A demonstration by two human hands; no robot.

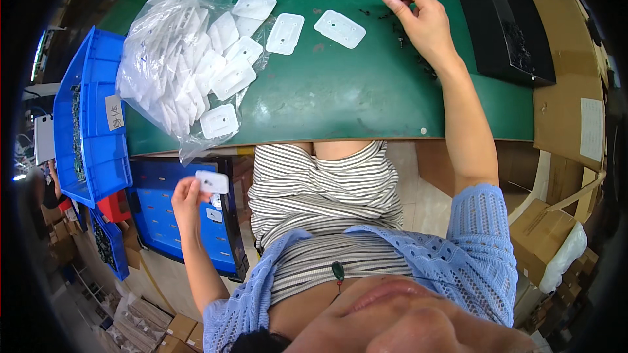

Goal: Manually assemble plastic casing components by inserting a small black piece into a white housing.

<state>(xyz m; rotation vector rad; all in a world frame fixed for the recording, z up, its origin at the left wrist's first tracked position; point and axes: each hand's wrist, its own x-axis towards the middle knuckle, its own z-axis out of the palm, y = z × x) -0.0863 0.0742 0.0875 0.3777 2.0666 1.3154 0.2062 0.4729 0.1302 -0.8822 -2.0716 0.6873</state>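
Head view, sole camera on file; clock directions take twelve as its upper edge. We record the left hand (186, 196) pinching a white plate (212, 182) between thumb and fingers by its left end. The plate lies at two o'clock from that hand, off the near edge of the green table (314, 104), its long axis running roughly nine to three. Below it in the view lies a blue tray (147, 222) with a dark rim (the height between them we cannot judge).

We find the right hand (422, 23) over the table's far side, fingers bent, thumb and index tips near each other; whether anything sits between them, we cannot tell. Small dark parts (401, 40) are scattered just beside it, toward eight o'clock. A loose plate (339, 29) lies at nine o'clock from this hand, long axis ten to four; we judge this the governing relation, the right hand being clearly the nearer. Farther along the same bearing we note a second loose plate (285, 34), long axis about one to seven.

At three o'clock from the right hand stands a black box (487, 33). At twelve from the left, we log a bagged heap (157, 59) of similar plates.
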